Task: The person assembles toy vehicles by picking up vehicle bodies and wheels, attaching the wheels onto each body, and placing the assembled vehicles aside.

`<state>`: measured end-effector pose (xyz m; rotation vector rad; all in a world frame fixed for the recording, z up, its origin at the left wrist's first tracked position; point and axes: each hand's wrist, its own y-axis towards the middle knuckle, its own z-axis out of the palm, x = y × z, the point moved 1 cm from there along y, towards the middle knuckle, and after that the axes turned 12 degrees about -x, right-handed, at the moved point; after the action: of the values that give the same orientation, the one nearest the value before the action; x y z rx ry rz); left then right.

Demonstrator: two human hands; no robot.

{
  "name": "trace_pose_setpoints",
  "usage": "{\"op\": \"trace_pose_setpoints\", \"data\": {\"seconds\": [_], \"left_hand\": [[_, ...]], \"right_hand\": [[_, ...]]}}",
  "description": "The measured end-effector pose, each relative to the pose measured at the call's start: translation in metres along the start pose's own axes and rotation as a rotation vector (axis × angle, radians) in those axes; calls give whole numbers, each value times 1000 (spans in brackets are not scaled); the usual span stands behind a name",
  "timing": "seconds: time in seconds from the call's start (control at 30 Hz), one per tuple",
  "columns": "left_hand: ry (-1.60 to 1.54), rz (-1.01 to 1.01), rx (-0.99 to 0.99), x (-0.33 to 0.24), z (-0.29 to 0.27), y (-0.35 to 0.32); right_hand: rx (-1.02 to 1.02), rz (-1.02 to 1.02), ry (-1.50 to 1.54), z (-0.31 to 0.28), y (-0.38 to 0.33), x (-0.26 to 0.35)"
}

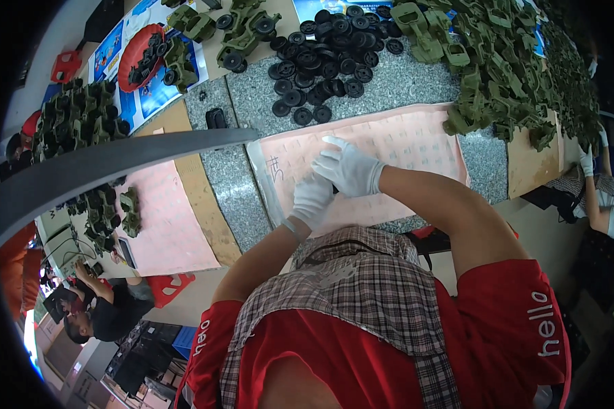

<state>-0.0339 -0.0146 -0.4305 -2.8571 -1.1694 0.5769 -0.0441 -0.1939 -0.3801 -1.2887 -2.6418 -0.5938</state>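
Note:
Both my hands wear white gloves and rest on a pink sheet (402, 146) spread over the grey speckled table (389, 88). My left hand (312, 200) is curled with its fingers closed near the sheet's front edge. My right hand (349, 167) lies just beyond it with fingers partly spread, touching the left hand. Whether either hand pinches something small is hidden. A heap of black toy wheels (320, 58) lies beyond the sheet. Green toy vehicle bodies (505, 75) are piled at the far right.
A red bowl (140, 54) with black wheels stands far left beside assembled green toy trucks (245, 31). More green parts (75, 119) sit at the left, with a second pink sheet (167, 225). Another person's gloved hand (586, 161) works at the right; a seated person (109, 310) is lower left.

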Motion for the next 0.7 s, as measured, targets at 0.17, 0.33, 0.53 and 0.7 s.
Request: {"op": "trace_pose_setpoints", "data": {"seconds": [0.17, 0.33, 0.53, 0.7], "left_hand": [[86, -45, -100, -7, -10, 8], [-37, -119, -61, -15, -20, 6], [35, -130, -115, -15, -10, -8], [-11, -312, 13, -28, -30, 2]], "right_hand": [[20, 275, -153, 19, -7, 4], [-95, 427, -230, 25, -6, 6], [-530, 581, 128, 12, 10, -31], [-54, 730, -196, 16, 55, -69]]}}
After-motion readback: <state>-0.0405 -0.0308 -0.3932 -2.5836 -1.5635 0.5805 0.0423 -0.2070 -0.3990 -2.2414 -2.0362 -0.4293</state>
